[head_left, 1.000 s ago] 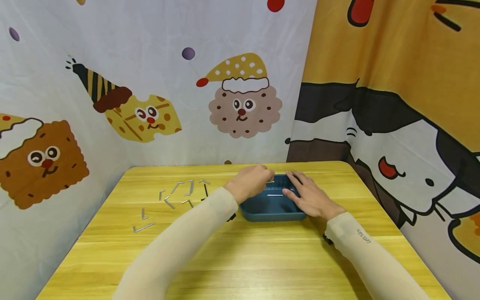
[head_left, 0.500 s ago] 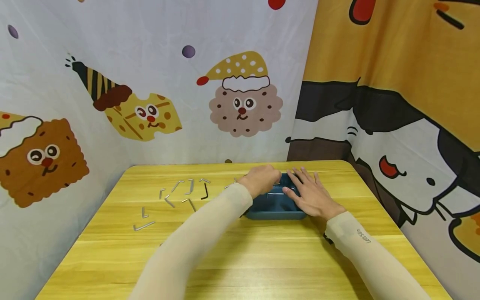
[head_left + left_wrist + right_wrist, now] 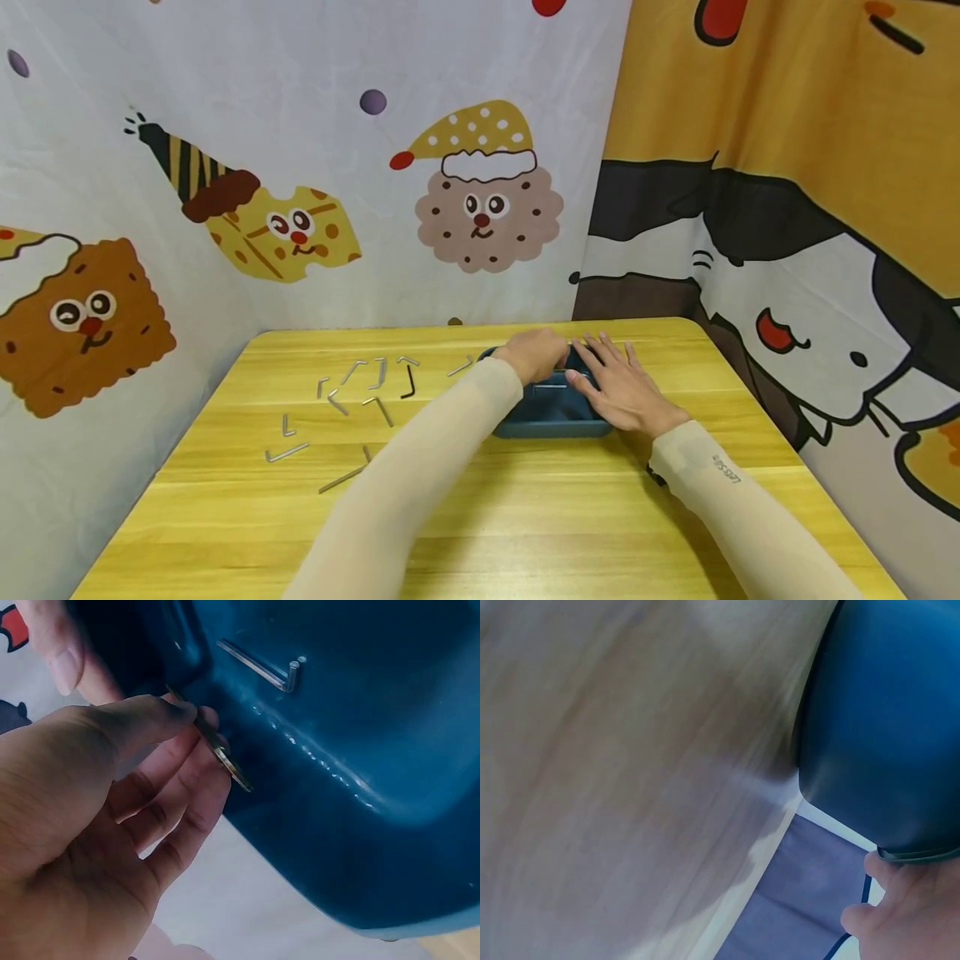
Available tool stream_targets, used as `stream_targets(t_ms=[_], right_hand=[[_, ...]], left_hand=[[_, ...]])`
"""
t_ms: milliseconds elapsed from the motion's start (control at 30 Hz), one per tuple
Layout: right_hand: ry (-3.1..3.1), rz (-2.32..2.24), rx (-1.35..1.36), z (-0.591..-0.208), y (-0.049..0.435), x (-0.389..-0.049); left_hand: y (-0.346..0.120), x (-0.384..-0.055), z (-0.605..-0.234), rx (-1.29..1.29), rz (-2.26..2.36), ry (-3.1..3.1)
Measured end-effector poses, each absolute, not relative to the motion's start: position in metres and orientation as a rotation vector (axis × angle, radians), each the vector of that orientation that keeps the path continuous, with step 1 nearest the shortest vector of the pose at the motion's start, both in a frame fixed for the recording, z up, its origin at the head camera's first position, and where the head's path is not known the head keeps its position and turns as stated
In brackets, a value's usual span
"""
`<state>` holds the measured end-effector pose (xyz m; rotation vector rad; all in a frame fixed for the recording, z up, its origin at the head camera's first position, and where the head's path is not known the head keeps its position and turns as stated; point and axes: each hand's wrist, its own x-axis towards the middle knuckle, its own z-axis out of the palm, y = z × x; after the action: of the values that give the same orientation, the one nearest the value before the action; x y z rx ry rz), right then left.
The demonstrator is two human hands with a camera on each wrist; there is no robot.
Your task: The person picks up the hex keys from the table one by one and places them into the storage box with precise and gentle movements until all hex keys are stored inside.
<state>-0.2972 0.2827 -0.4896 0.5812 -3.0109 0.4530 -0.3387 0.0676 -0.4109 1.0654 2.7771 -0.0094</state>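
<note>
A dark blue tray (image 3: 553,430) stands on the table before me. Above its inside my left hand (image 3: 534,354) pinches a brass-coloured hex key (image 3: 222,756) between thumb and fingertips, as the left wrist view shows. On the tray's floor lies a silver hex key (image 3: 259,667), apart from the held one. My right hand (image 3: 628,396) rests on the tray's right rim with its fingers spread and fairly straight, the thumb reaching over the inside. In the right wrist view only part of that hand appears, against the tray's rim.
Several loose hex keys lie on the wooden table (image 3: 480,517) left of the tray, among them a black one (image 3: 412,383) and a long one (image 3: 341,479) partly behind my left sleeve. A patterned curtain (image 3: 300,108) hangs behind the table.
My left hand has moved a little to the right over the tray, still gripping the brass-coloured hex key. My right hand has stayed on the rim.
</note>
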Motion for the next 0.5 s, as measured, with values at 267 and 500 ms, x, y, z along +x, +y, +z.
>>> stream_targets(t_ms=[267, 500], right_hand=[[-3.017, 0.459, 0.582, -0.490, 0.281, -0.299], [-3.025, 0.472, 0.568, -0.492, 0.282, -0.299]], left_hand=[[0.067, -0.345, -0.417, 1.056, 0.001, 2.773], [0.061, -0.345, -0.423, 1.043, 0.033, 2.793]])
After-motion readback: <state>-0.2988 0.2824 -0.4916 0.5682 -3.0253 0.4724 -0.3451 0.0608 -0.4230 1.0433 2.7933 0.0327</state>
